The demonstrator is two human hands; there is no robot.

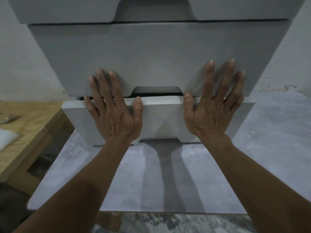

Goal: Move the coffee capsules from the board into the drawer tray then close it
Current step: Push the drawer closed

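Observation:
A grey plastic drawer unit fills the view. Its lowest drawer (161, 118) is pushed in, with only a thin dark gap under the drawer above (151, 56). My left hand (114, 113) lies flat on the lowest drawer's front at the left, fingers spread and reaching onto the drawer above. My right hand (213, 106) presses flat on the right side the same way. Neither hand holds anything. No coffee capsules are visible, and the drawer's inside is hidden.
The unit stands on a pale grey board (134, 182) on a mottled floor (168, 222). A wooden table (30, 128) is at the left with a small metal tool (10, 118) and a white object (6, 138). A top drawer with a handle cutout (153, 10) is above.

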